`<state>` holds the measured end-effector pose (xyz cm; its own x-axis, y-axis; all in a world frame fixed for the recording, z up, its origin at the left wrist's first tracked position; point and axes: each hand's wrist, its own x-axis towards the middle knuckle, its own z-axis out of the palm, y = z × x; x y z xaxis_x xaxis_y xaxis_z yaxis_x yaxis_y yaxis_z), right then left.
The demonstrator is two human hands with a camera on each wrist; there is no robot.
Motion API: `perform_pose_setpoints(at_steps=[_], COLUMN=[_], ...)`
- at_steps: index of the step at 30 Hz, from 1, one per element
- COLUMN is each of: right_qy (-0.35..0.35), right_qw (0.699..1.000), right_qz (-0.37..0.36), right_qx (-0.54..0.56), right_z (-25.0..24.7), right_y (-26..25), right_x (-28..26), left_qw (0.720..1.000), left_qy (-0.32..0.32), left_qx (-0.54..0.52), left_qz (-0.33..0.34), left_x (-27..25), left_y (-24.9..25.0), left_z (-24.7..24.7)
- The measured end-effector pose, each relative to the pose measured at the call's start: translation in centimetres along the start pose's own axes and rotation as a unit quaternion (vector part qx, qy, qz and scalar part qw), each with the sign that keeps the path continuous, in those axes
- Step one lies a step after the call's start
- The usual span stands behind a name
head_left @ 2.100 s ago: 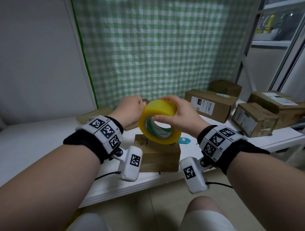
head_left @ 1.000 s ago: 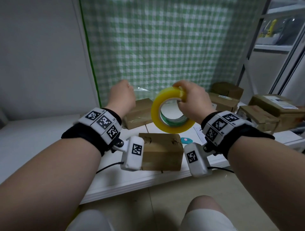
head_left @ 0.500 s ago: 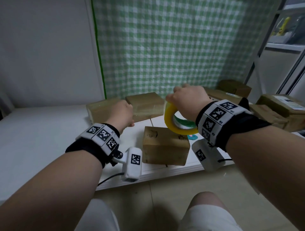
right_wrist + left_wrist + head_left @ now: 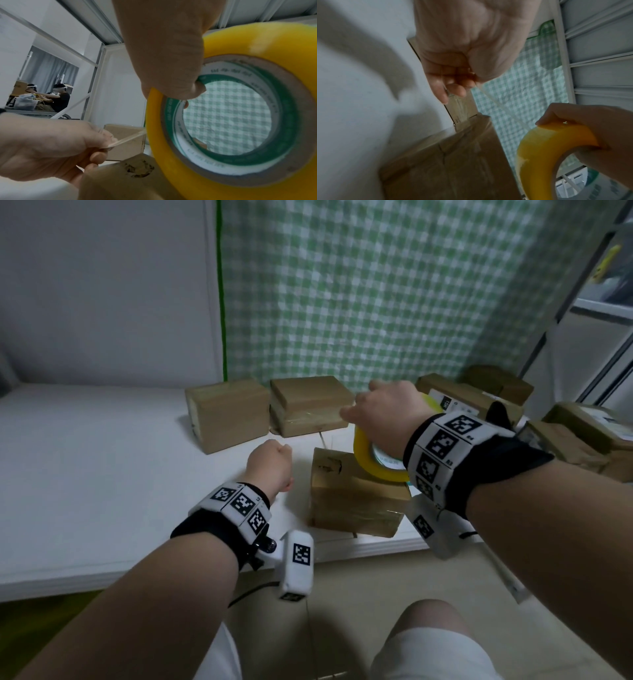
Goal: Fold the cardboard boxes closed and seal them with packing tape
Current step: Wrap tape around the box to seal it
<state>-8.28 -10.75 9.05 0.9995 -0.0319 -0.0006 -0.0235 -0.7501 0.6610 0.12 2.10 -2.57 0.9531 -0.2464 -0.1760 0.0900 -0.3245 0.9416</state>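
**Tape stretched over the near box**

The yellow tape roll (image 4: 378,465) was gripped by the right hand (image 4: 387,414) above the near cardboard box (image 4: 352,501) on the white table (image 4: 85,474). The clear tape strip (image 4: 126,139) was pinched by the curled fingers of the left hand (image 4: 270,463), left of the box.

Both hands are lower now than they were two seconds ago. Back then the tape roll (image 4: 378,460) was up in the air, in the middle of the frame. Now the right hand (image 4: 383,414) holds it just over the top of the small box (image 4: 352,501). The left hand (image 4: 270,465) was right by the roll; now it is off to the left of the box, and a clear strip of tape (image 4: 126,139) stretches from its fingers (image 4: 96,157) to the roll.
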Motion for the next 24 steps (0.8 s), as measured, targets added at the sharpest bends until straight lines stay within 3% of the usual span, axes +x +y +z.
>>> perform_pose_setpoints(at_steps=[14, 24], right_qy=[-0.01, 0.011], right_qw=[1.0, 0.998], right_qz=[0.0, 0.006], right_qx=[0.022, 0.055], right_z=[1.1, 1.7], right_y=[-0.5, -0.3], right_x=[0.8, 0.7], left_qw=[1.0, 0.996], left_qy=[-0.018, -0.078], left_qx=[-0.017, 0.011], left_qz=[-0.006, -0.031], left_x=[1.2, 1.2], left_y=[-2.3, -3.4], left_z=[0.9, 2.6])
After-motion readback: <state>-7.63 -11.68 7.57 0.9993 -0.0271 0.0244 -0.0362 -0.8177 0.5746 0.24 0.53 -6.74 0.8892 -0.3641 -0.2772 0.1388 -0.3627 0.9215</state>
